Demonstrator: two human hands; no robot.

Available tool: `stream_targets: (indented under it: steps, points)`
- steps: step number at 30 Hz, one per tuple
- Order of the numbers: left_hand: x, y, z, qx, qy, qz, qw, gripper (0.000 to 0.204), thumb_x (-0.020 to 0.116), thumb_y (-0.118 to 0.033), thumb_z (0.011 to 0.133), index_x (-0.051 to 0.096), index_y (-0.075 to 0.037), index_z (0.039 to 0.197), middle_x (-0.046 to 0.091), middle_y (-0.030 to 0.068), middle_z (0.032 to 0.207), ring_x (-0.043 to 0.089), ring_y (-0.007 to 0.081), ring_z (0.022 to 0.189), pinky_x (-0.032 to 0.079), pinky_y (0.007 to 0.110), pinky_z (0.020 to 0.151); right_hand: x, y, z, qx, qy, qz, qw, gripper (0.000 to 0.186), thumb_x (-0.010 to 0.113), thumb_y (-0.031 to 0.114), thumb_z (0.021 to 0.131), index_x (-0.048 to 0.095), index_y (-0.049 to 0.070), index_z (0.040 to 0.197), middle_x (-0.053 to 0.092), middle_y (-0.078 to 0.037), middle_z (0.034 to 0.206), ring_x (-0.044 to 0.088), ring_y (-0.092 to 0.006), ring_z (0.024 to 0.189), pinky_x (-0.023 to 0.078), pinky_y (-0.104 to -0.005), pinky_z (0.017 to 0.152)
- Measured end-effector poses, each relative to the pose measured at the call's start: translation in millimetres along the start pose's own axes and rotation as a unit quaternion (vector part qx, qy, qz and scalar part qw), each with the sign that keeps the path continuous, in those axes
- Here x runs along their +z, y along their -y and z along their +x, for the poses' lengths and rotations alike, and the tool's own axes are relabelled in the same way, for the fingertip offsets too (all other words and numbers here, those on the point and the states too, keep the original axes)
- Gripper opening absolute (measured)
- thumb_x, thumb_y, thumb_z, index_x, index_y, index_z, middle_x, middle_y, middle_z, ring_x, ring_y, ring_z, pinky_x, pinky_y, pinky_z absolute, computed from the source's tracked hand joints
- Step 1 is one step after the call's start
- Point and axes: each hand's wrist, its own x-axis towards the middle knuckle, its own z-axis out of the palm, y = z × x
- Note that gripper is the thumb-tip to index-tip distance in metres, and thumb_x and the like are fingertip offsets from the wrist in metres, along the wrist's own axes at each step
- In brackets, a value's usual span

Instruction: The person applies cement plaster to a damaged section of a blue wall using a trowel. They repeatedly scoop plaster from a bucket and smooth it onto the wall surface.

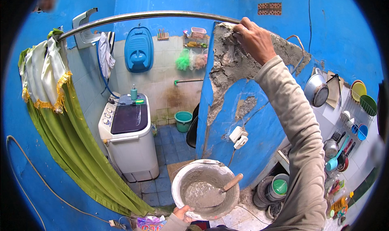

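Observation:
My left hand (183, 213) grips the near rim of a mortar-smeared white bucket (177, 189). Wet grey mortar (198, 192) lies in it, and a trowel (232, 182) rests there with its blade in the mix and its wooden handle over the right rim. My right arm reaches up to the top of a blue partition wall (231, 121). There my right hand (256, 40) has its fingers curled and pressed together at the rough grey mortar patch (227, 61), by the end of a metal curtain rod (154, 14). What its fingertips hold, if anything, is hidden.
A green curtain (77, 150) hangs from the rod at left. Beyond it stand a washing machine (131, 138) and a green bucket (183, 121). A white socket (239, 137) with a cable sits on the partition. Pots (331, 148) and a dish rack (356, 109) are at right.

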Motion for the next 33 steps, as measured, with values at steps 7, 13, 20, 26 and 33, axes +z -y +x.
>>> stream_targets:
  steps: [7,13,20,26,33]
  points:
    - [7,-6,3,-0.017,-0.023,0.014,1.0,0.059,0.048,0.003,0.079,0.028,0.003,0.135,0.048,0.0289,0.125,0.055,0.0494,0.106,0.048,0.066,0.086,-29,-2,-8,0.102,-0.002,0.053,0.993,0.014,0.062,0.019,0.083,0.059,0.008,0.091,0.056,-0.006,0.088,0.062,-0.0236,0.075,0.051,-0.0345,0.063]
    - [-19,3,5,0.016,-0.008,-0.05,0.999,0.058,0.049,0.003,0.079,0.03,0.002,0.134,0.048,0.0275,0.126,0.054,0.0495,0.107,0.048,0.066,0.085,-115,63,-104,0.115,-0.071,0.241,0.961,0.02,0.062,-0.001,0.073,0.059,0.002,0.092,0.056,-0.011,0.084,0.055,-0.0212,0.063,0.045,-0.0312,0.053]
    - [-15,0,11,-0.006,-0.006,0.01,1.0,0.056,0.05,0.003,0.08,0.033,0.001,0.133,0.049,0.0276,0.125,0.054,0.0479,0.108,0.047,0.066,0.086,-168,104,-311,0.261,0.435,0.318,0.801,0.024,0.06,0.011,0.084,0.063,0.01,0.107,0.054,-0.012,0.077,0.054,-0.0312,0.068,0.046,-0.0404,0.059]
    - [8,1,9,-0.008,-0.066,0.037,0.997,0.053,0.051,0.002,0.083,0.033,0.003,0.133,0.051,0.0272,0.122,0.057,0.0459,0.104,0.05,0.064,0.082,-160,167,-265,-0.005,0.437,0.367,0.821,0.029,0.059,0.033,0.087,0.064,0.013,0.107,0.053,-0.005,0.086,0.051,-0.0213,0.083,0.039,-0.0369,0.067]
    - [-2,12,25,-0.042,-0.009,0.0,0.999,0.057,0.052,0.007,0.077,0.035,0.004,0.131,0.05,0.0266,0.123,0.056,0.0459,0.106,0.05,0.061,0.087,-152,204,-302,-0.149,0.488,0.328,0.795,0.028,0.063,0.04,0.077,0.064,0.012,0.077,0.05,-0.002,0.085,0.048,-0.0182,0.089,0.035,-0.0358,0.067]
